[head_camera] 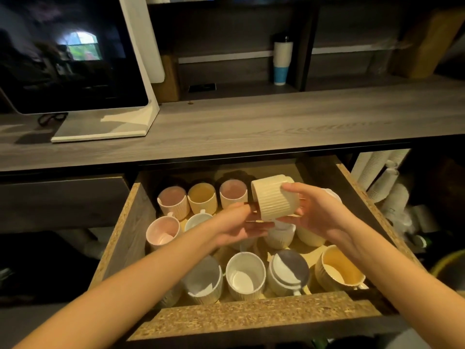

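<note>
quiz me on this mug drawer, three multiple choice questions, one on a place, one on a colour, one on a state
1. Where is the cream ribbed mug?
A. on the countertop
B. held over the open drawer
C. on the shelf

2. What colour is the band on the white tumbler?
A. red
B. blue
C. green

3. How does the held mug lie?
A. upright
B. tipped over at a slant
C. mouth down on other mugs

Answers:
1 B, the right hand grips it and the left hand touches it, above the mugs in the drawer.
2 B, a blue band circles its lower part.
3 B, its ribs run slantwise, not straight up.
</note>
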